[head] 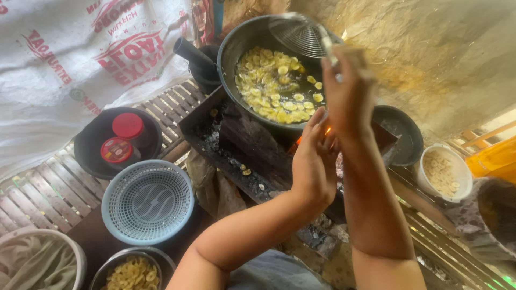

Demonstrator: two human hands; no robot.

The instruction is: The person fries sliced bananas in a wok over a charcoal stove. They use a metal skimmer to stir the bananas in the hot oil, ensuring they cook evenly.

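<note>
Slatted bamboo floor [48, 196], charred firebox [236, 156], tarp wall [430, 59]

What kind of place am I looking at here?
Likely a rustic open-fire cooking spot, perhaps outdoors or in a shed. A dark wok of pale slices frying in oil sits over a wood fire, the floor is slatted bamboo, and a printed sack sheet serves as a wall.

Soft daylight fills the scene, brightest on the white sack [64, 59] far left of the fingers. A small orange fire glow [326, 130] shows just beside the left hand [314, 161]. The raised right hand [349, 91] is motion-blurred; edges bend and smear at lower right
</note>
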